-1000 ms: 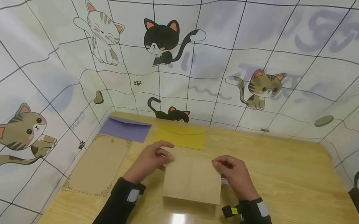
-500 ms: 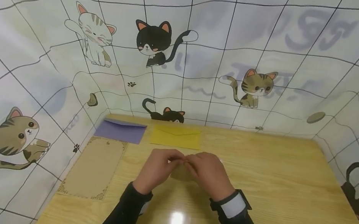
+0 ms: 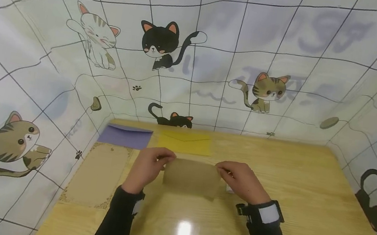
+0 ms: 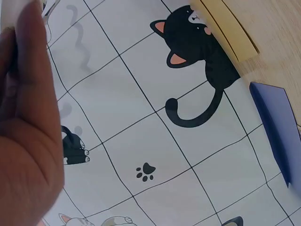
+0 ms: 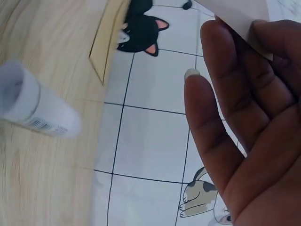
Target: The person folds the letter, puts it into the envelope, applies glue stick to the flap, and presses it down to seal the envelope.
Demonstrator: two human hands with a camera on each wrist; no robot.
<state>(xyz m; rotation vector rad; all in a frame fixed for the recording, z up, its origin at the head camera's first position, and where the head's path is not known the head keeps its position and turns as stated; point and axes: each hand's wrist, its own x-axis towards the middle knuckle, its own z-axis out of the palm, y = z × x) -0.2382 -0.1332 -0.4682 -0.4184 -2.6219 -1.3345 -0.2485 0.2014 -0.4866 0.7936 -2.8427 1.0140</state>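
A folded sheet of brown paper is held up above the table between both hands. My left hand pinches its upper left corner, and my right hand its upper right corner. In the right wrist view the thumb and fingers of the right hand grip the paper's edge, with the other fingers loosely bent. The left wrist view has the left hand at its left side; its grip is mostly cut off there. A white cylinder like a glue stick stands near the right hand, mostly hidden in the head view.
A purple envelope and a yellow envelope lie at the back of the wooden table. A tan sheet with an ornate border lies at the left. A cat-patterned cloth surrounds the table.
The hands came together at the paper's middle, then moved apart to its two corners. The paper looks shorter from top to bottom than a second ago. The head view has shifted slightly.
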